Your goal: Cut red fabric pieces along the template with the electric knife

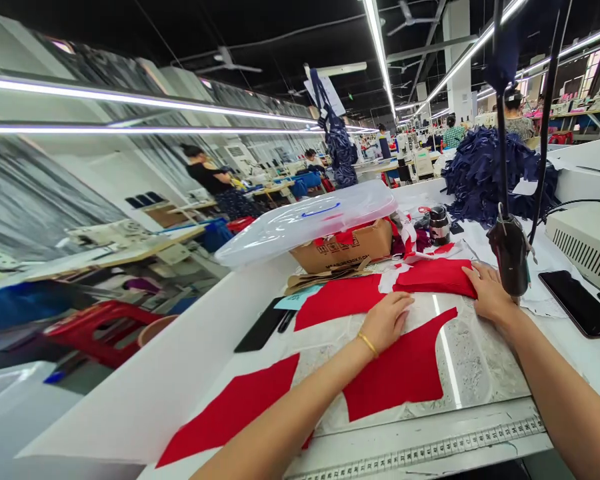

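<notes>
From where I'm watching on the head camera, a long sewing hall stretches past the white worktop [145,380], with other workers [205,177] at machine tables beyond it. At the far end of the worktop lies a large heap of navy fabric strips [495,177]. Nearer, toward the worktop's middle, a cardboard box [340,245] sits under a clear plastic lid [305,223]. A white vented machine housing [590,243] stands along the worktop's right side, and a black phone [575,303] lies just in front of it. A tape measure [420,453] runs along the worktop's near edge.

In the middle of the worktop is a speckled grey sheet [480,353], and the red fabric pieces [230,410] lie spread across it, along with a darker red piece [400,367]. I have the hands well apart, both lying flat with neither clamped on anything. The left hand [387,322], with a gold bangle [367,344] at its wrist, presses on the sheet at a red piece's edge. The right hand [490,292] rests on the end of a folded red piece [435,277].
</notes>
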`<state>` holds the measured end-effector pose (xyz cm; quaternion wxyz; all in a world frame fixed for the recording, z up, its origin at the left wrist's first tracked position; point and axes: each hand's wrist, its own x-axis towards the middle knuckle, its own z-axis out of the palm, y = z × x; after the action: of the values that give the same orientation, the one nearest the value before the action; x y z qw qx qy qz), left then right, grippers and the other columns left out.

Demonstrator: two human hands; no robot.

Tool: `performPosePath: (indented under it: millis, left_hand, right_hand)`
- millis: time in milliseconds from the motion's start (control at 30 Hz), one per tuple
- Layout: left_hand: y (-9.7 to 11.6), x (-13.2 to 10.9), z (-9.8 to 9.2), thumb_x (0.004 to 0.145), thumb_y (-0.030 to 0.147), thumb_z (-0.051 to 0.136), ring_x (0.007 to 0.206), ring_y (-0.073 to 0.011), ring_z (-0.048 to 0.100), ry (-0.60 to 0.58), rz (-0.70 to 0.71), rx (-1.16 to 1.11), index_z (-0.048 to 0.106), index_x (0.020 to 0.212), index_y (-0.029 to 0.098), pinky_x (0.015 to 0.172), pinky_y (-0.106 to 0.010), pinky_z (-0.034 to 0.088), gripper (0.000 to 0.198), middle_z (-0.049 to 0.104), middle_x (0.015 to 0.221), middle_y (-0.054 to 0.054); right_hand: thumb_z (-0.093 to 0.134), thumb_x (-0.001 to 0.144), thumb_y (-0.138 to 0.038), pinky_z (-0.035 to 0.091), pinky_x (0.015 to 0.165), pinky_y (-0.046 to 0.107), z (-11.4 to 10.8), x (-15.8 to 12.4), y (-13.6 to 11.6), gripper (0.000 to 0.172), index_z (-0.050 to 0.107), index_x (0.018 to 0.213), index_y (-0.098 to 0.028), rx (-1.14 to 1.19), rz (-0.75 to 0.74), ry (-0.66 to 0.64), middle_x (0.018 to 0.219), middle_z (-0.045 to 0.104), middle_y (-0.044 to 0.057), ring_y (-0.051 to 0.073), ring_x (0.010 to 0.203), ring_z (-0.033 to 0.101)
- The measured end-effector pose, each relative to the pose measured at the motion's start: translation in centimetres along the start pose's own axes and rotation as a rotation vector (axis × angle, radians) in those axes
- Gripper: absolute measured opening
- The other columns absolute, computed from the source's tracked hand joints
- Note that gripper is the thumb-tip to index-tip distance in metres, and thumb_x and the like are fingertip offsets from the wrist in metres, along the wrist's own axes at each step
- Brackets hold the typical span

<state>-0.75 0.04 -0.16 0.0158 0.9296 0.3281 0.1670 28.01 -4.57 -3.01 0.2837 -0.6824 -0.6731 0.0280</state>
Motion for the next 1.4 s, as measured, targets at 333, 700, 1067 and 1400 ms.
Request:
performPosePath:
  millis: [333, 700, 1067, 1400]
  left_hand:
    - [3.9, -11.9, -1.6, 0.097, 0.014, 0.046, 0.116, -0.0241, 0.064, 0.043, 0.040, -0.131, 0.063, 0.127, 0.021, 0.098, -0.040, 0.059, 0.035, 0.067, 0.126, -0.012]
    - [-2.3, -7.7, -0.8, 0.089, 0.011, 0.055, 0.121, -0.0250, 0.062, 0.123, -0.138, -0.051, 0.064, 0.125, 0.018, 0.105, -0.042, 0.053, 0.038, 0.067, 0.127, -0.014]
    - [-5.8, -9.4, -1.1, 0.089, 0.016, 0.057, 0.121, -0.0262, 0.062, 0.030, -0.233, 0.043, 0.064, 0.124, 0.017, 0.105, -0.040, 0.052, 0.036, 0.068, 0.128, -0.014]
    - [-4.1, -6.1, -1.5, 0.089, 0.015, 0.059, 0.113, -0.0244, 0.060, -0.007, -0.166, -0.022, 0.067, 0.119, 0.020, 0.099, -0.037, 0.052, 0.032, 0.068, 0.119, -0.009]
  right_hand:
    - [0.048, 0.069, -0.002, 0.052, 0.072, 0.026, -1.1, -1.0, -5.4, 0.034, 0.074, 0.082, -0.021, 0.215, -0.134, -0.291, 0.072, 0.073, 0.000, 0.016, 0.069, 0.067]
    - [0.057, 0.084, -0.016, 0.050, 0.076, 0.027, -1.0, 0.3, -10.6, 0.020, 0.073, 0.093, -0.022, 0.075, -0.202, -0.307, 0.093, 0.074, 0.002, 0.017, 0.083, 0.068]
    - [0.051, 0.096, -0.017, 0.046, 0.071, 0.029, 4.5, 1.8, -17.4, 0.024, 0.074, 0.096, -0.021, -0.120, -0.218, -0.343, 0.108, 0.068, 0.010, 0.023, 0.103, 0.065]
    - [0.062, 0.091, -0.019, 0.042, 0.070, 0.026, 4.2, 1.7, -16.6, 0.013, 0.073, 0.096, -0.024, -0.136, -0.133, -0.348, 0.104, 0.070, 0.004, 0.020, 0.096, 0.067]
